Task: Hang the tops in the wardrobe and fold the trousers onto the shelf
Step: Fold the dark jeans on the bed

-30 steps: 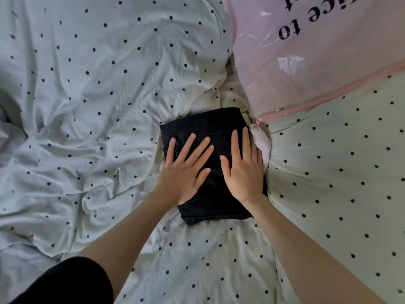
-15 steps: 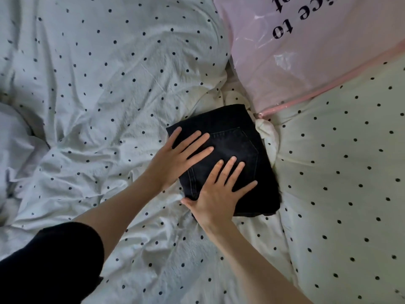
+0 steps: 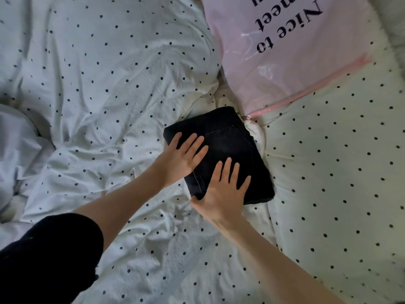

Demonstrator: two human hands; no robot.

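Observation:
A pair of dark denim trousers [image 3: 232,139], folded into a compact rectangle with a back pocket on top, lies on the dotted white bedding in the middle of the head view. My left hand [image 3: 182,156] lies flat on the fold's left edge, fingers straight and spread. My right hand [image 3: 223,189] lies flat on its near corner, fingers straight, the thumb at the near edge. No wardrobe, shelf or tops are in view.
A rumpled white duvet with black dots [image 3: 92,88] covers the bed to the left and front. A pink plastic bag with black lettering [image 3: 285,51] lies behind the trousers. A dotted pillow [image 3: 341,172] fills the right side.
The folded trousers have turned slightly, their near end now to the right. My right hand moved from the fold's right side to its near corner; my left hand shifted to the left edge.

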